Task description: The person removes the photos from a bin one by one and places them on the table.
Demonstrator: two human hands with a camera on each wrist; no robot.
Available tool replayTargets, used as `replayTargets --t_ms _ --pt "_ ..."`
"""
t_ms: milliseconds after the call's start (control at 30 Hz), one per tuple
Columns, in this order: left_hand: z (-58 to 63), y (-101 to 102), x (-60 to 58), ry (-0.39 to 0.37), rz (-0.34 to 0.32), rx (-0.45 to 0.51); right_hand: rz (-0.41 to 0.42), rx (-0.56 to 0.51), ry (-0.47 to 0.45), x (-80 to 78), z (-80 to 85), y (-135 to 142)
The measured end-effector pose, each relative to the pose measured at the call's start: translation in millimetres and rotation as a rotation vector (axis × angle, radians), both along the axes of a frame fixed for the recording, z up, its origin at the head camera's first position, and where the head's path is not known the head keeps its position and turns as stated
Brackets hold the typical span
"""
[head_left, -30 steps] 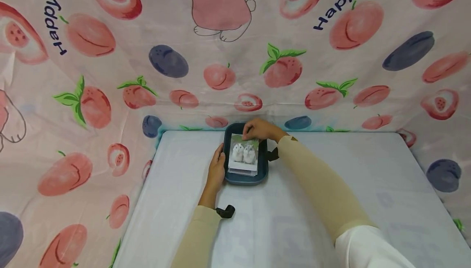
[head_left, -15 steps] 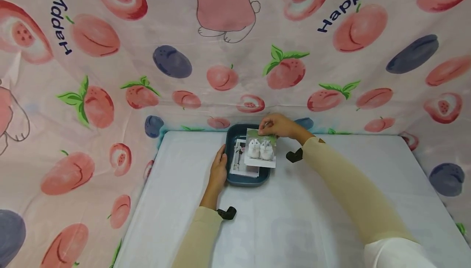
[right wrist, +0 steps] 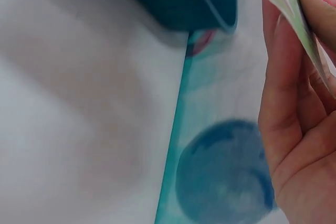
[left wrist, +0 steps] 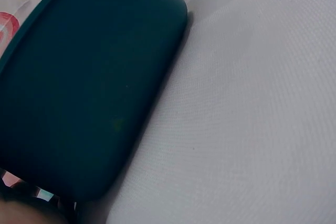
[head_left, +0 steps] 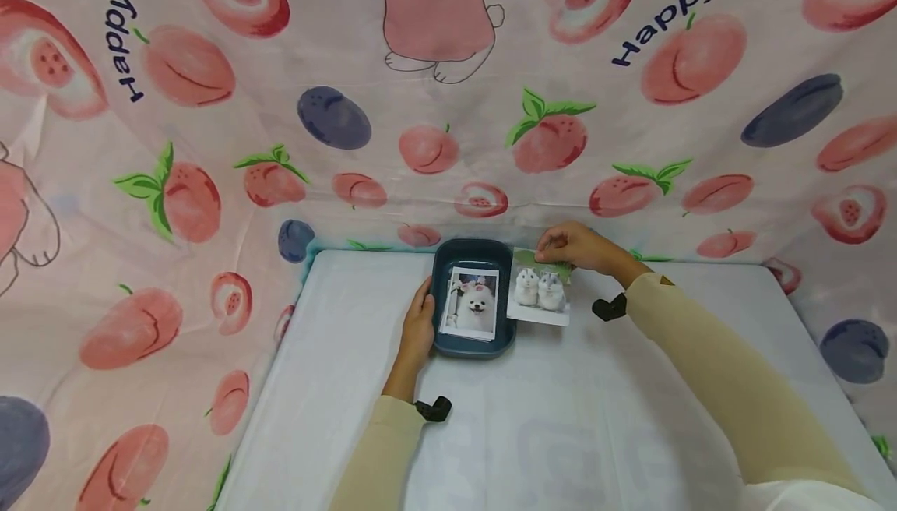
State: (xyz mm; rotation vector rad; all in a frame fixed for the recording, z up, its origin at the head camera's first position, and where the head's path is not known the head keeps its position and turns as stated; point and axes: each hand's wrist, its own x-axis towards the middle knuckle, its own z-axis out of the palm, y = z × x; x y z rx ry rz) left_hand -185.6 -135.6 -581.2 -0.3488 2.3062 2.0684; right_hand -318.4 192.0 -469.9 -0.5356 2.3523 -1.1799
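Fruit-printed pink cloth (head_left: 448,106) behind a white table (head_left: 561,417).

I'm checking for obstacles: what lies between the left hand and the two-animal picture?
In the head view, the dark tray, with the dog photo inside, lies between the left hand and the two-animal picture.

Dark teal tray (left wrist: 89,87) left, white tabletop (left wrist: 247,119) right; left hand (left wrist: 29,205) at lower-left corner.
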Motion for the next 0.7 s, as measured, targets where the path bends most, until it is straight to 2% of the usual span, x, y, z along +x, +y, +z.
replayTargets --t_ms 300,533,700 --pt "-1.0 -2 0.7 0.003 -0.007 0.008 -0.041 0.002 -0.003 -2.7 -13.8 25" --pt "-1.3 -3 0.0 0.001 -0.001 0.011 -0.119 0.02 -0.004 -7.7 -37.9 31" --pt "-2.2 -1 -0.9 -0.002 -0.003 0.002 -0.128 0.038 0.025 -7.8 -58.5 33"
